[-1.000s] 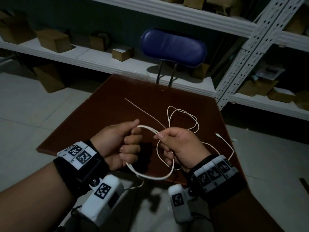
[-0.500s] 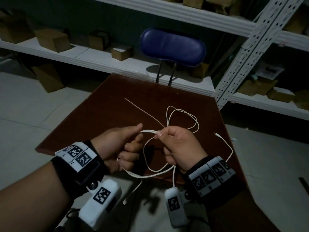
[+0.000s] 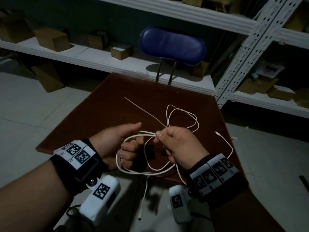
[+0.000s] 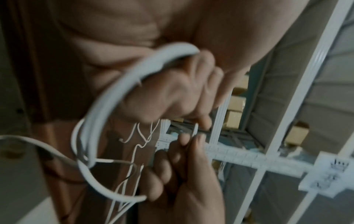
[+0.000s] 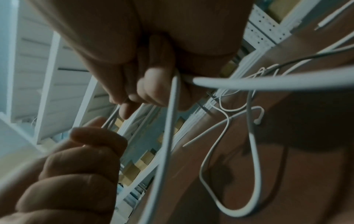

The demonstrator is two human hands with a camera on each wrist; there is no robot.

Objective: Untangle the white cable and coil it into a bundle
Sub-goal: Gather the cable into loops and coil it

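The white cable [image 3: 181, 113] lies partly in loose loops on the brown table [image 3: 100, 114], partly in my hands above its near edge. My left hand [image 3: 123, 144] grips the coiled loops [image 4: 107, 97], fingers curled around them. My right hand [image 3: 175, 144] pinches the strands [image 5: 173, 94] between thumb and forefinger, just right of the left hand. Two loops hang below the hands [image 3: 150, 169]. One cable end [image 3: 139, 218] dangles past the table edge; the other plug [image 3: 217, 132] lies on the table at the right.
A thin straight stick [image 3: 143, 111] lies on the table beyond the hands. A blue chair [image 3: 172, 46] stands behind the table. White metal shelving [image 3: 242, 52] with cardboard boxes [image 3: 51, 39] runs along the back and right.
The hanging loops have grown wider and a second loop has formed between the hands. The loose cable end now dangles lower beneath the table edge. Both hands stay close together.
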